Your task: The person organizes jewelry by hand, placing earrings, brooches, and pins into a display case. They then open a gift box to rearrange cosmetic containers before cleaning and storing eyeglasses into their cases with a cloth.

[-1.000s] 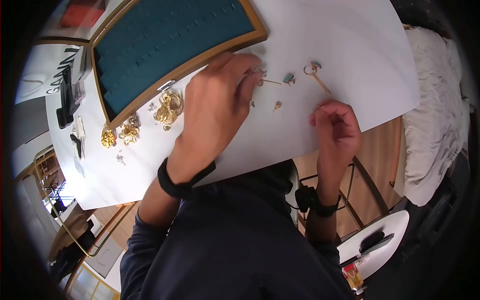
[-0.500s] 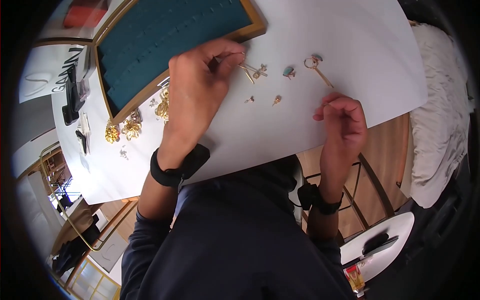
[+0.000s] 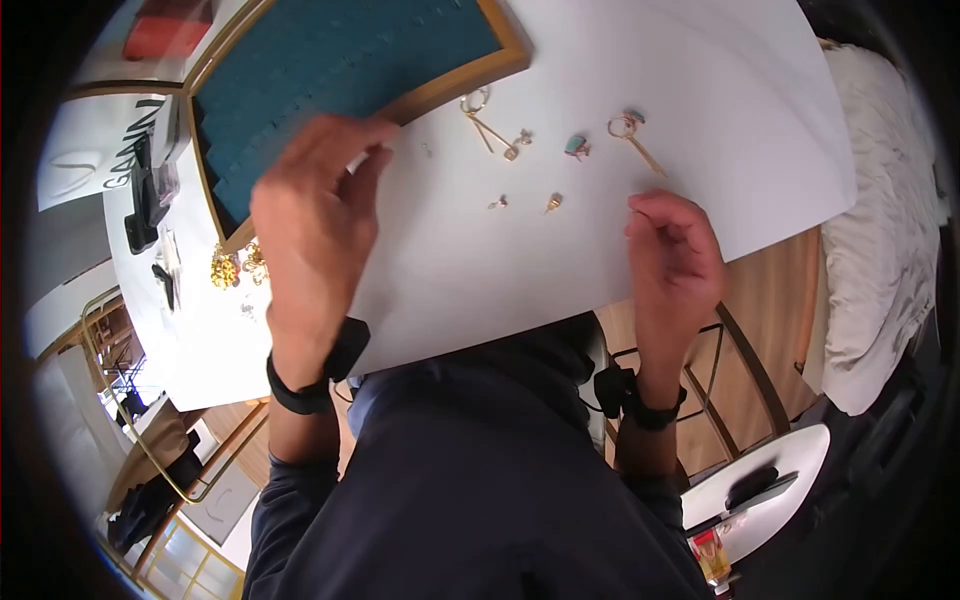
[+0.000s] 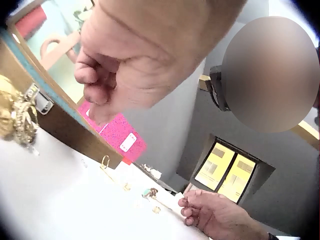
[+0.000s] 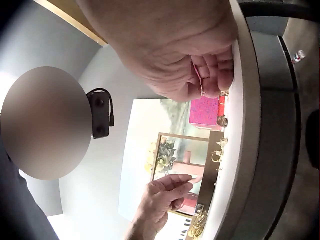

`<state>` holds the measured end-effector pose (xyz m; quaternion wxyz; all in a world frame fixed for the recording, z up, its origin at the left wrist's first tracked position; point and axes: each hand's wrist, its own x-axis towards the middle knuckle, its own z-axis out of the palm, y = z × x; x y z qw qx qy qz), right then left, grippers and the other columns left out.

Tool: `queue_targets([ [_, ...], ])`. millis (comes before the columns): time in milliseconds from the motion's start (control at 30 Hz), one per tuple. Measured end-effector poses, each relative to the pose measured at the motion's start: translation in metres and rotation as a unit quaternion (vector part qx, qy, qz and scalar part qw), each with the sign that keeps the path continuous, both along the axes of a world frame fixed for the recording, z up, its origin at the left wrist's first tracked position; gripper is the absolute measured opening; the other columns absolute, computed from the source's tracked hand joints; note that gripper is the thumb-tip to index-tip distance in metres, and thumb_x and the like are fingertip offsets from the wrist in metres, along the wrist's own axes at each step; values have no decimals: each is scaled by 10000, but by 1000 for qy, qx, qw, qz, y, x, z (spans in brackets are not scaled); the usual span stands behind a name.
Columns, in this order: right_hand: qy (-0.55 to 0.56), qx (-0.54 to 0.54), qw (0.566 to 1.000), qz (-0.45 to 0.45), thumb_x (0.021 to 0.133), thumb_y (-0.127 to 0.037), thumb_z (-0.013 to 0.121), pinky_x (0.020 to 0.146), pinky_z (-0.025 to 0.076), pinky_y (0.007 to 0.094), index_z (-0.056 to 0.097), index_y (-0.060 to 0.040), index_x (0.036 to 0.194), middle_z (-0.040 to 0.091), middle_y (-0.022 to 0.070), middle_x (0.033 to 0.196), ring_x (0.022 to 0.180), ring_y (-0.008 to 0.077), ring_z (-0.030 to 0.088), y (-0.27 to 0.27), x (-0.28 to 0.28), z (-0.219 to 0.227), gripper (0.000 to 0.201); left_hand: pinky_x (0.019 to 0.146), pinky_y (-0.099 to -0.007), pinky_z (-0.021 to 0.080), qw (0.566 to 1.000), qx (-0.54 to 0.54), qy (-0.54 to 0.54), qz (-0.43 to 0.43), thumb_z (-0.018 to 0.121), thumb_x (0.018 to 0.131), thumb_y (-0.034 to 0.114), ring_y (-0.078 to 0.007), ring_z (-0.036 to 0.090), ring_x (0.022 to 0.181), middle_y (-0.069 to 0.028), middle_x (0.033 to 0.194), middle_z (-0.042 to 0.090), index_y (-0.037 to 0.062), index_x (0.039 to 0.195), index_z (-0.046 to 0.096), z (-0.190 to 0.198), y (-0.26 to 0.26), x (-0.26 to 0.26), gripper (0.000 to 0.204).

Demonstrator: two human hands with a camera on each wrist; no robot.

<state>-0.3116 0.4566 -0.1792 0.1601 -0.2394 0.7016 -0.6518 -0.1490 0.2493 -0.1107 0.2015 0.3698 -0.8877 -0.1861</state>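
Note:
My left hand (image 3: 318, 210) hovers at the front edge of the teal-lined case (image 3: 350, 50), thumb and fingertips slightly apart, with nothing visible between them. My right hand (image 3: 675, 250) is at the table's front edge, fingers curled; in the right wrist view they pinch a thin gold piece (image 5: 198, 79). Between the hands lie a gold hoop with bars (image 3: 476, 102), small earrings (image 3: 554, 203), a teal-stoned piece (image 3: 577, 146) and a ring with a long bar (image 3: 627, 125). A tiny clear piece (image 3: 427, 150) lies beside the left fingertips.
Gold jewellery (image 3: 224, 270) lies left of my left hand, partly covered by it; more shows in the left wrist view (image 4: 22, 120). Black items (image 3: 140, 205) stand at the far left. A cushion (image 3: 870, 240) is beyond the table's right edge.
My left hand has let go of the gold hoop, which now lies on the table, and has moved left toward the gold pile. My right hand has stayed nearly in place.

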Motion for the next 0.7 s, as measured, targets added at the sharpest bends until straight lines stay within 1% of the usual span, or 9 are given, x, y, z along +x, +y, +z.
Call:
queue_targets([
  [33,13,-1,1000,-1,866,135,659,758,526,235,682,13,1009,707,77,1037,864,100,636,-1,0,-1,189,634,-349,539,1000,-7,-18,-13,740,831,-26,-281,695,673,-96,934,736,56,954,758,-3,2,4,149],
  [133,16,-10,1000,-9,861,147,643,755,522,238,680,14,1006,705,79,1043,862,105,637,-2,-1,-2,200,610,-287,551,998,-10,-55,-3,762,837,-47,-192,711,708,-105,952,717,34,1020,753,-17,6,16,200],
  [167,16,-10,1000,-8,860,150,638,755,521,239,680,14,1005,705,79,1046,861,106,636,-2,-1,-3,203,609,-310,556,998,-27,-59,-2,771,830,-41,-220,724,721,-103,962,729,38,1015,756,-19,7,17,202],
  [300,8,-8,1000,-3,857,158,621,757,519,241,678,15,1002,702,77,1057,858,110,632,-2,0,-2,212,622,-320,561,997,-55,-55,-27,768,827,-43,-235,721,727,-93,981,737,46,1004,759,-19,11,9,199],
  [400,7,-8,1000,-2,856,159,620,756,516,241,680,15,1005,699,74,1050,855,108,628,-2,0,-1,216,610,-311,551,994,-70,-36,-73,767,831,-38,-240,716,736,-77,986,740,50,1000,759,-25,8,2,191],
  [500,16,-2,1000,1,858,155,626,750,514,238,682,15,1009,697,66,1034,851,102,624,-3,0,0,214,637,-383,554,997,-20,16,-74,707,773,-63,-299,704,736,-53,949,725,72,961,744,-25,12,-13,235],
  [600,26,-1,1000,1,861,151,634,741,511,235,685,13,1010,696,55,1018,839,94,620,-4,0,-1,209,637,-388,550,994,-8,24,-105,727,767,-29,-302,695,775,-62,922,709,70,959,741,-21,17,-31,217],
  [700,20,-2,1000,-2,864,146,641,729,507,229,685,9,1007,695,46,1009,819,88,615,-4,0,-1,203,713,-368,564,991,-32,-1,-130,781,824,41,-308,714,862,-92,992,739,68,974,758,-19,25,-53,154],
])
